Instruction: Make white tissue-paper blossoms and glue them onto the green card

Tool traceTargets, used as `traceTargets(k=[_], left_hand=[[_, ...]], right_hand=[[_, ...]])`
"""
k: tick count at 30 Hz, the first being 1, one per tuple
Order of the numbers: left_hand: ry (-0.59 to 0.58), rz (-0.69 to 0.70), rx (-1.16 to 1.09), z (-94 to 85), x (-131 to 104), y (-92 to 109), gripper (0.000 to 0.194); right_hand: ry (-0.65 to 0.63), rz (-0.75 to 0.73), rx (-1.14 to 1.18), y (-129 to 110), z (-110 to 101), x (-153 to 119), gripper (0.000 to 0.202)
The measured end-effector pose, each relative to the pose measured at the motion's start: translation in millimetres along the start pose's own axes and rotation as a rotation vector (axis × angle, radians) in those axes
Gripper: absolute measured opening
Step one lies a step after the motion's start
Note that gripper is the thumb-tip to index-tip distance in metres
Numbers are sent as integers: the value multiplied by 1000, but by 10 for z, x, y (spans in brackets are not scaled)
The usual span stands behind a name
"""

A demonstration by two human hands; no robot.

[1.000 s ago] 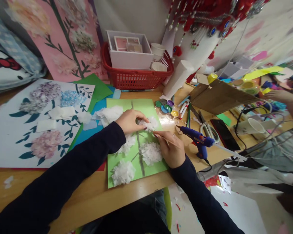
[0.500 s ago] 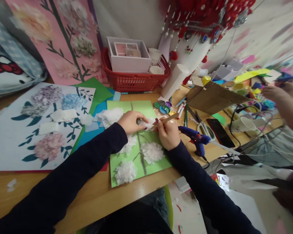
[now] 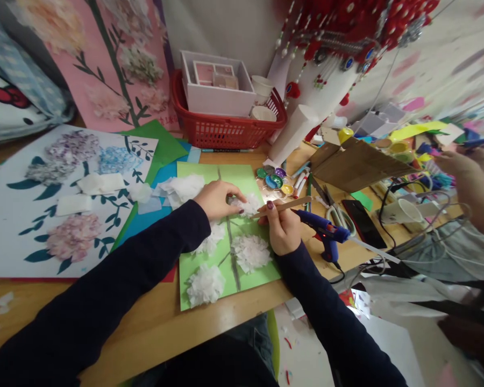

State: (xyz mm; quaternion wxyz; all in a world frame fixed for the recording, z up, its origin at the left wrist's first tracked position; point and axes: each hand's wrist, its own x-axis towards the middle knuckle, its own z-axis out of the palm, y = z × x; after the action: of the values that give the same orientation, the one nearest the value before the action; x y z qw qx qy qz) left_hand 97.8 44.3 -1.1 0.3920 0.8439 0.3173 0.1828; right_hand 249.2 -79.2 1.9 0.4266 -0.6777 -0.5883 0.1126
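stick (image 3: 302, 202), flat and wooden, is pinched between thumb and fingers of the right hand (image 3: 284, 228); its lower end points left from that grip and reaches the edge of the upper white flower (image 3: 248, 205). the left hand (image 3: 219, 200) lies on the other side of this flower, fingers curved and fingertips at its left edge; whether they are pressed together on the paper cannot be told. the flower sits on the green sheet (image 3: 242, 174), between the two grips, beside a painted dark stem (image 3: 232, 258).

nearer the wearer than the grips, the same sheet bears a right-hand flower (image 3: 250, 253), a bottom-left flower (image 3: 205, 285) and a middle-left flower (image 3: 210, 240), the last partly hidden by the left sleeve. just left of the left hand, loose white tissue (image 3: 181, 190) overlaps the sheet's edge. right of the right-hand grip lies a blue glue gun (image 3: 325, 231), followed by scissors (image 3: 341, 219) and a dark phone (image 3: 363, 223). beyond both grips, paint pots (image 3: 275, 181) and a red basket (image 3: 226, 133) are noted.
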Motion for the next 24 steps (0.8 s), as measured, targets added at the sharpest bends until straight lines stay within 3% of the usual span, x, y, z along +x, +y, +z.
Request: traceTargets(k=[13,17,21,24], left_hand=[[-75,31,64,-47,3,39,28],[-85,63,75,-304,-65,236,32],[105,64,104,-674,-262,461,32],[200,19,190,-846,-456,503,29]], right_hand=[[46,6,102,111,97,1,34],[99,45,130,112,105,4,36],[92,9,144,119,99,18,38],[109,-36,104,138,98,30,38]])
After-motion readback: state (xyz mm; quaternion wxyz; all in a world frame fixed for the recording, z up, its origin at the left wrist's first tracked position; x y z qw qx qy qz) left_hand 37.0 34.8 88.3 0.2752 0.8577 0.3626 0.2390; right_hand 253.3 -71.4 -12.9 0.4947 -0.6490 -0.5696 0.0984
